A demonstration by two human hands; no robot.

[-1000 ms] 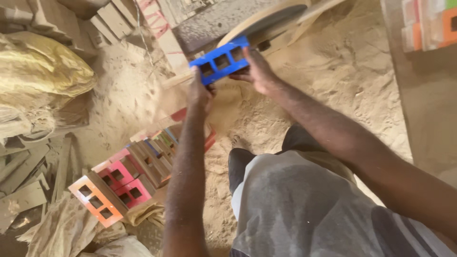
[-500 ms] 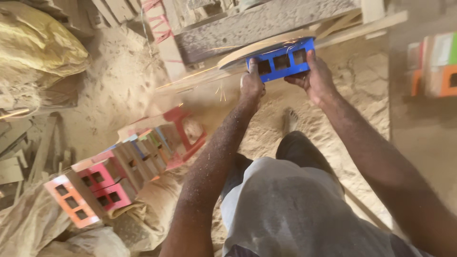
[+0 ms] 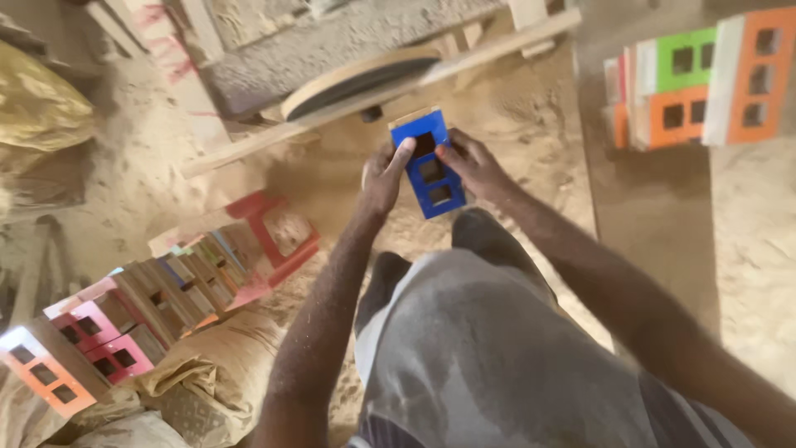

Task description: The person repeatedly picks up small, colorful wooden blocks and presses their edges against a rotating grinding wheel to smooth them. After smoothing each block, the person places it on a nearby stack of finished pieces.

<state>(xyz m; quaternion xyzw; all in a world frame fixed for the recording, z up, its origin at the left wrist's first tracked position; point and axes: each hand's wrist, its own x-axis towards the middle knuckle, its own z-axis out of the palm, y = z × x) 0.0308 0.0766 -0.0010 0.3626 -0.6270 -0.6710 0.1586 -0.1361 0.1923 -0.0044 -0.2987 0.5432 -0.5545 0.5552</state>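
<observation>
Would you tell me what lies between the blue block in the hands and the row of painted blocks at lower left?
In the head view, between the blue block and the row of painted blocks lie sawdust-covered ground and a red frame.

One blue block (image 3: pixel 429 163) with three square holes is held up, and two hands grip it: the left hand (image 3: pixel 383 176) on one side, the right hand (image 3: pixel 473 166) on the other. At upper right stand three painted blocks that can be told apart: one green block (image 3: pixel 686 60), one small orange block (image 3: pixel 673 116) and one tall orange block (image 3: pixel 756 73) with three holes. At lower left, a row of blocks (image 3: pixel 153 299) lies packed too tightly to count; two pink faces (image 3: pixel 98 336) and one orange face (image 3: pixel 40 375) show. One round disc (image 3: pixel 358 81) lies above.
</observation>
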